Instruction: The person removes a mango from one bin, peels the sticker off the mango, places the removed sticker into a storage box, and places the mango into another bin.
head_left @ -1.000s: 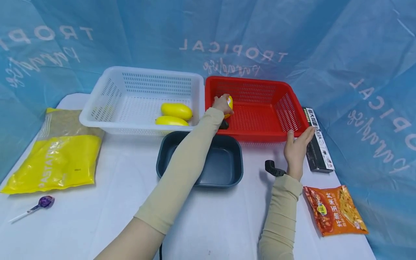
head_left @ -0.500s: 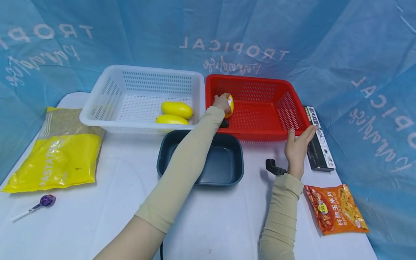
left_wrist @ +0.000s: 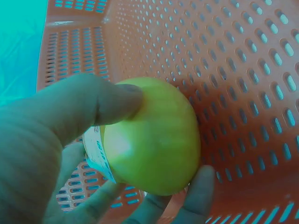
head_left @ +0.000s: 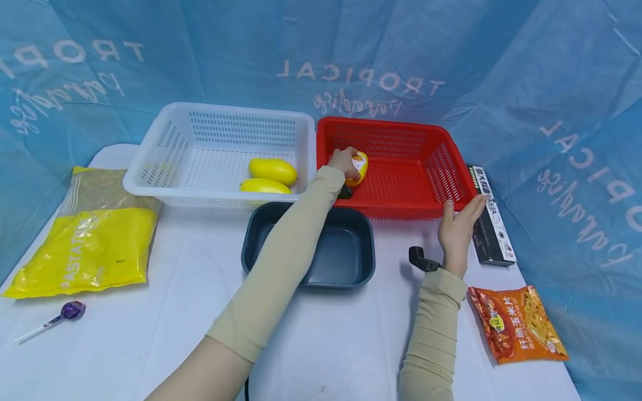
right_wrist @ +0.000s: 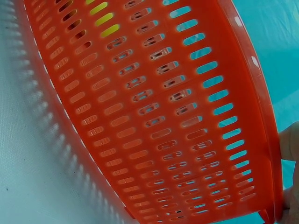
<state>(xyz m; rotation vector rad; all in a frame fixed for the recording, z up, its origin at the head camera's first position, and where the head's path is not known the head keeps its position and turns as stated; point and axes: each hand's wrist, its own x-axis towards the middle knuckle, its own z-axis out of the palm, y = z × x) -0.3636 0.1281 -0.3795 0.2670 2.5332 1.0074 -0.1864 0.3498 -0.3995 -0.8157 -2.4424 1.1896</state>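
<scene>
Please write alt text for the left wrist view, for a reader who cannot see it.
The left hand grips a smooth yellow-green rounded fruit with a white label, thumb on top and fingers underneath. Behind it is the perforated wall of a red plastic basket.

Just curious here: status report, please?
Left hand grips yellow fruit inside red basket. Right hand open against its front rim. Nothing in the way.
</scene>
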